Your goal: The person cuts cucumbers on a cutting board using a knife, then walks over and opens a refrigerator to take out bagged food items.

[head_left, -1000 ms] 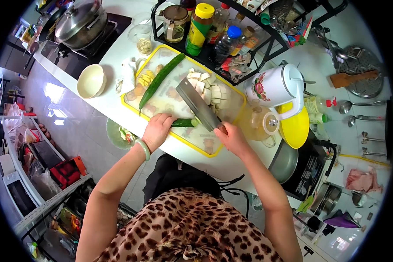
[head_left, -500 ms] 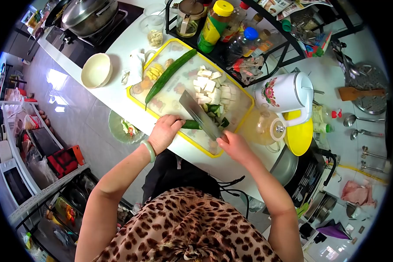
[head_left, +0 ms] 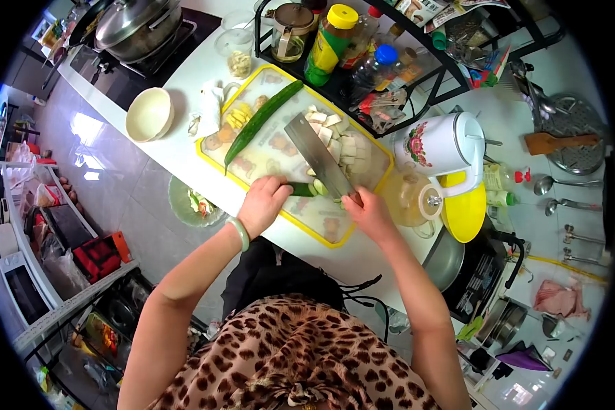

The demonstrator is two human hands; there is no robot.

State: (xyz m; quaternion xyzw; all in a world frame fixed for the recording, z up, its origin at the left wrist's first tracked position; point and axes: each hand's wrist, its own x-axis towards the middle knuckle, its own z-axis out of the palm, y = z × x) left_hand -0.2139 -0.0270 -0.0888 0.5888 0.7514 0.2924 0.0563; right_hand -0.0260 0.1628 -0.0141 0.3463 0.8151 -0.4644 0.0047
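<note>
My left hand (head_left: 263, 201) is closed on a short length of cucumber (head_left: 301, 189) near the front edge of a yellow-rimmed cutting board (head_left: 266, 160). In my right hand (head_left: 367, 215) is the handle of a wide cleaver (head_left: 319, 157), its blade slanting up and left beside the cucumber's cut end. A pale-faced cucumber slice (head_left: 319, 186) lies between that end and the blade. Behind the blade is a pile of white cubes (head_left: 352, 154). A whole cucumber (head_left: 263, 121) lies across the board's left part, next to yellow slices (head_left: 238, 116). Whatever lies directly under the cleaver is hidden.
A cream bowl (head_left: 149, 115) and a white cloth (head_left: 210, 109) are left of the board. Bottles (head_left: 331, 44) stand on a black rack behind it. To the right are a white kettle (head_left: 434, 143), a glass pot (head_left: 417, 199) and a yellow bowl (head_left: 465, 208).
The cleaver has shifted and now shows more of its flat side. Dark green cucumber pieces seen beside it are now mostly out of sight, and a pale slice appears left of the blade.
</note>
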